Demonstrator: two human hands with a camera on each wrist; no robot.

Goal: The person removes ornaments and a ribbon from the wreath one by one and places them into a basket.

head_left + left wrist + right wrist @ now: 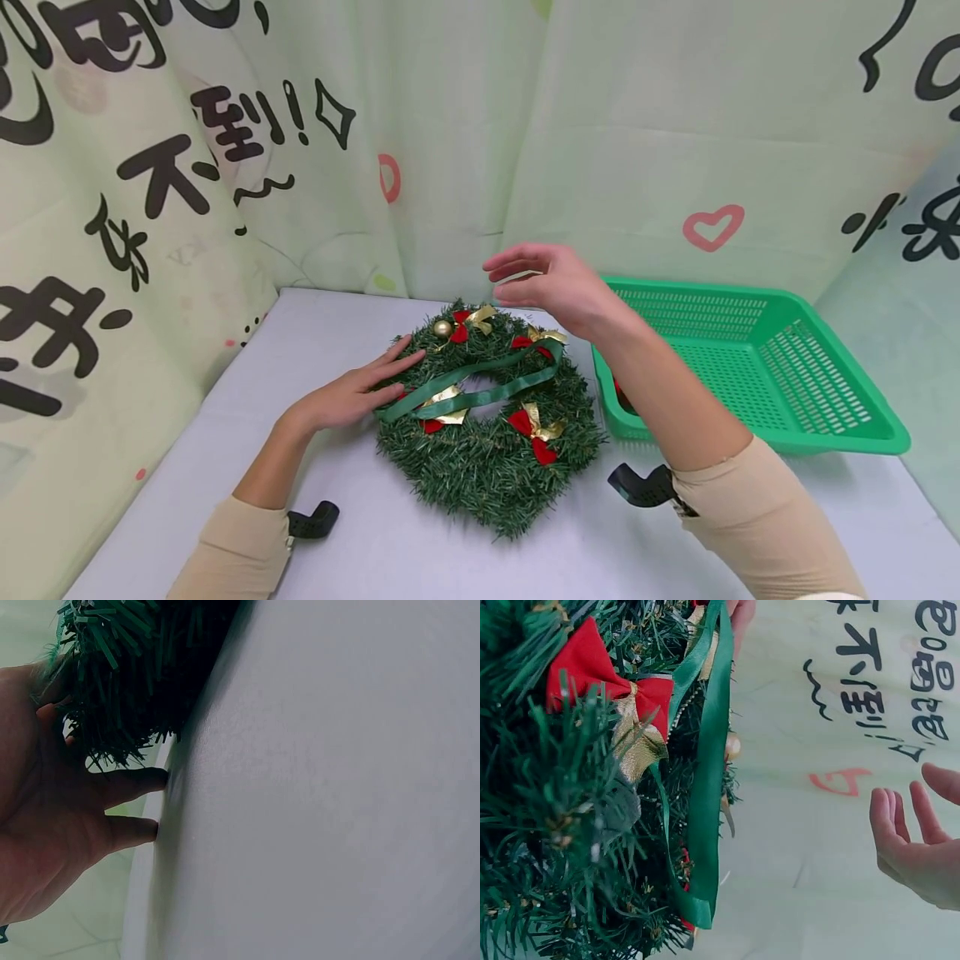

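Observation:
A green wreath lies on the white table, dressed with red and gold bows and a gold ball. Across its middle runs a loop of green ribbon. My left hand rests on the wreath's left edge with its fingers spread; in the left wrist view two fingers reach down to the tabletop beside the bristles. Above the wreath's far right side my right hand hovers, fingers loosely bent and holding nothing. The right wrist view shows the same hand apart from the wreath.
To the right stands a green plastic basket, with something red near its left wall, mostly hidden by my right forearm. Pale curtains with black lettering hang behind and beside the white table.

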